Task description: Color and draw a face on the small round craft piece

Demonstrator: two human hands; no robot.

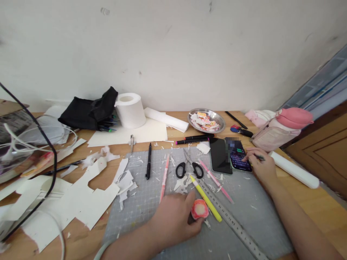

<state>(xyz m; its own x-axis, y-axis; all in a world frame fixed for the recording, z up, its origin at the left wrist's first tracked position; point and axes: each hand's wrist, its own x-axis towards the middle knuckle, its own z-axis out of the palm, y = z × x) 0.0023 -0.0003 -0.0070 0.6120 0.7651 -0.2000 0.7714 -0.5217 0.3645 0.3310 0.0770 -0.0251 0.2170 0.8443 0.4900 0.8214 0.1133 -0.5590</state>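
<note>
Near the front of the grey cutting mat point(146, 220), my left hand point(176, 218) pinches a small round paper piece point(200, 209) with a red-orange rim and pale centre. My right hand point(261, 168) has its fingers curled around a dark, thin pen point(260, 157), mostly hidden. Its fingertips meet the lit screen of a phone point(240, 153) showing a keyboard. A second phone point(221, 155) with a dark screen lies beside it. Close to my left hand are a yellow marker point(206, 198), a steel ruler point(233, 218) and black-handled scissors point(189, 166).
Pink pens point(165, 177), a black pen point(149, 160) and paper scraps litter the mat. Cut white paper point(78, 195) and a black cable point(55, 151) lie left. Behind stand a paper roll point(130, 112), a metal bowl point(221, 124) of paper cutouts and a pink-lidded bottle point(282, 128).
</note>
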